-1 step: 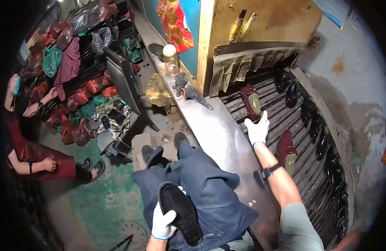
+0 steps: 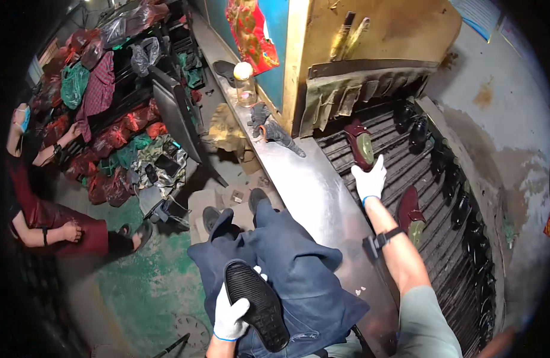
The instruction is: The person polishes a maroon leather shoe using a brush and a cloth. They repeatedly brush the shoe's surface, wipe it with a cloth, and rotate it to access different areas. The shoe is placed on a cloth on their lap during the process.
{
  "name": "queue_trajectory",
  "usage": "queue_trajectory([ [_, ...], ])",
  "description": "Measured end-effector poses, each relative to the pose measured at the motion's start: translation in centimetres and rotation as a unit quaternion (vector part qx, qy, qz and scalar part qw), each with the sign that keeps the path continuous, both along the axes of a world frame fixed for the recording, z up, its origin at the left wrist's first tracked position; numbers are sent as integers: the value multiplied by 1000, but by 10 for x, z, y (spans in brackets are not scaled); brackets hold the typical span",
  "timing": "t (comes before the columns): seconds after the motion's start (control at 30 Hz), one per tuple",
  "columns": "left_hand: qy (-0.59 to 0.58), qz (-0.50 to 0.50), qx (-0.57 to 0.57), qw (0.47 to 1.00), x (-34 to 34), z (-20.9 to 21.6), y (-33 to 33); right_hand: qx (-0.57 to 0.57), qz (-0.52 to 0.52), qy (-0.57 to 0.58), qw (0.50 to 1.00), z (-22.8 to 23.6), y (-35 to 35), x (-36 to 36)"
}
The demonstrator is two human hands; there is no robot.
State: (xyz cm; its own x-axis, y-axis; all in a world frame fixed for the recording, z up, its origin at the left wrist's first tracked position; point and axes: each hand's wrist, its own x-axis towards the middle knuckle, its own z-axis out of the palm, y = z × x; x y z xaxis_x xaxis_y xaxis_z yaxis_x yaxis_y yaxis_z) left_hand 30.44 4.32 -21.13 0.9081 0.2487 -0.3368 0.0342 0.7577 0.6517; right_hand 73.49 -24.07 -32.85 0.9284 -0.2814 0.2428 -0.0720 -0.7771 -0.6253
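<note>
A black ribbed shoe sole (image 2: 260,304) rests over my lap, tilted, with my left hand (image 2: 230,316) closed around its left edge. That hand wears a white glove, and its thumb lies across the sole. My right hand (image 2: 370,181), also in a white glove, reaches out over the slatted conveyor (image 2: 388,161). Its thumb and forefinger are spread at the near end of a dark red shoe (image 2: 359,143) with a greenish underside. Whether the fingertips touch this shoe I cannot tell. Another dark red shoe (image 2: 410,209) lies nearer me, right of my forearm.
Black shoes (image 2: 460,209) line the conveyor's right edge. A metal ledge (image 2: 302,179) runs beside my legs, bearing dark gloves (image 2: 275,134) and a clear jar (image 2: 245,92). Strips hang from a yellowish housing (image 2: 376,48). At left, a person (image 2: 54,227) stands near piled bags (image 2: 117,137).
</note>
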Motion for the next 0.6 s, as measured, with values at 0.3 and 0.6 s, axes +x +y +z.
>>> queue_trajectory([
  [0.3, 6, -90, -16, 996, 50, -7, 48, 34, 100, 57, 993, -46, -21, 93],
  [0.6, -32, -124, -30, 991, 77, -12, 34, 601, 74, 187, 773, -12, -57, 69],
])
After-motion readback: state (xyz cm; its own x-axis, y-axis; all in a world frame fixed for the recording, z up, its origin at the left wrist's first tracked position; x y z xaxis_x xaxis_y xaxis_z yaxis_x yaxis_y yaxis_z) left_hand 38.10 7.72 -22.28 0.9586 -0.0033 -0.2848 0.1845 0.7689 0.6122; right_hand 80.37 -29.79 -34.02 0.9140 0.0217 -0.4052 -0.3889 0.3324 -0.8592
